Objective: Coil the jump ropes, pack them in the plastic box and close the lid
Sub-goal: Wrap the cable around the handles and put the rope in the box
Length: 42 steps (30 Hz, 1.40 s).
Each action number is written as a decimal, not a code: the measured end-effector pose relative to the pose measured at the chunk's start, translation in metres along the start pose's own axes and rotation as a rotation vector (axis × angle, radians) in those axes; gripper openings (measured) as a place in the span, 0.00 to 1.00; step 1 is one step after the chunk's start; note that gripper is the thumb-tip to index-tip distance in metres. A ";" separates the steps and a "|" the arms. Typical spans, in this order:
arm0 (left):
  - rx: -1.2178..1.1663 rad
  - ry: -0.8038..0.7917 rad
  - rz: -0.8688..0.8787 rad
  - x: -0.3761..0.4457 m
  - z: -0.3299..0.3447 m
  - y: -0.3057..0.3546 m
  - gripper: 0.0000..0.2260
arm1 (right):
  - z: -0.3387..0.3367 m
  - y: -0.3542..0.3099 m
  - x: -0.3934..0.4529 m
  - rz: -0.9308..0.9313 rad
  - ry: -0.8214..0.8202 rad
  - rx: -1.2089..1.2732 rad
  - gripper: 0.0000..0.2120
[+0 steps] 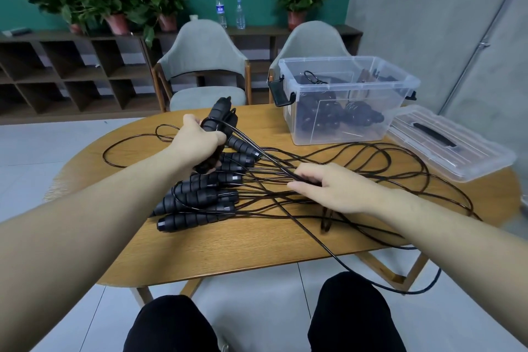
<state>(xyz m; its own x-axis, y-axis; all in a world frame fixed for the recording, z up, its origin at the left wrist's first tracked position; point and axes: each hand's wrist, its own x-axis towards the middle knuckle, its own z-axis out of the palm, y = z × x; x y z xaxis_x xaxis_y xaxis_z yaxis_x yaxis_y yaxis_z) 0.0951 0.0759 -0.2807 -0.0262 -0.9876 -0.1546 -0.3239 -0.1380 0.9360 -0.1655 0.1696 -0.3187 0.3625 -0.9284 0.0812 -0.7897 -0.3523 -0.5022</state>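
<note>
Clenched around a pair of black ribbed foam jump-rope handles [215,126], the left hand [197,142] held them raised above the oval wooden table [228,246], their upper ends pointing away from the person and their lower ends poking out beneath the palm; the curled fingers themselves were hidden on the far side of the handles. From that grip a thin black cord [257,151] ran down to the right hand [334,190], whose fingers were bent over the cord where it met the table, though whether they pinched it or only pressed on it could not be told, since the fingertips were tucked under. More black ribbed handles [197,197] lay side by side on the table just below the left hand, and their cords [371,157] spread rightward in a tangle too interlaced to trace singly; one cord dropped off the near edge and hung toward the floor. At the far right of the table stood the clear plastic storage box [343,128] with black latches, open, with dark coiled ropes [360,116] inside, blurred by the translucent wall. Its clear lid [468,157] with a black handle lay just beside it, partly overhanging the table's right edge. Beyond the table stood two grey upholstered chairs [203,66].
</note>
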 end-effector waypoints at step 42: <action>0.879 -0.932 -0.022 -0.054 0.016 0.023 0.08 | -0.054 -0.014 0.035 0.165 0.033 -0.154 0.26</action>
<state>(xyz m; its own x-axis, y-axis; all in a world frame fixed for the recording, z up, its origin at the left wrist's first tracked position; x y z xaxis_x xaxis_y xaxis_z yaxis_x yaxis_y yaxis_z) 0.0744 0.1269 -0.2562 -0.5472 -0.5112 -0.6627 -0.8359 0.2942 0.4633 -0.1688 0.1358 -0.2620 0.2081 -0.9774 0.0383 -0.9042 -0.2071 -0.3736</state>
